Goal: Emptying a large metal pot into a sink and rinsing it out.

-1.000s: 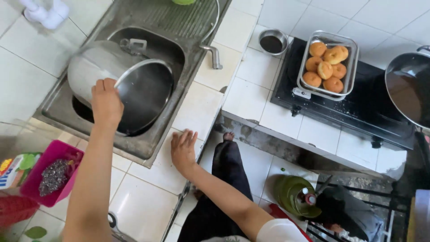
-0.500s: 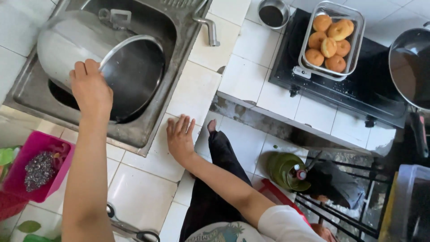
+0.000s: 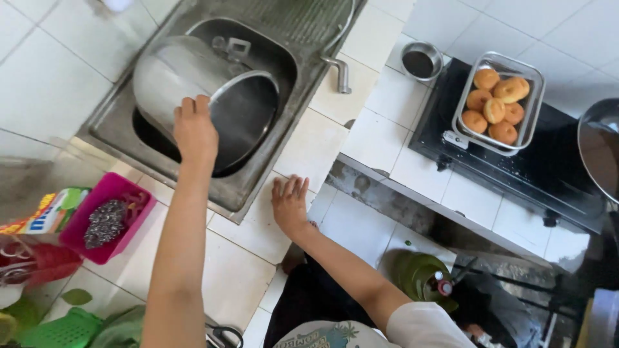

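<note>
Six browned buns (image 3: pixel 496 106) fill a tray (image 3: pixel 534 122), seemingly on the stove (image 3: pixel 548 174).

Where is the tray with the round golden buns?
In the head view, the metal tray of buns sits at upper right on the black stove, just right of a small metal cup and left of a dark pan.

A large steel pot (image 3: pixel 193 90) is held tipped on its side in the sink (image 3: pixel 109 129), its open mouth turned toward the camera and to the right. The outer wall is dull grey metal — the inside is darker and shiny, with nothing seen in it. Its rim is gripped at the near edge by the left hand (image 3: pixel 193 132), while the base is angled toward the sink's far left corner.
</note>
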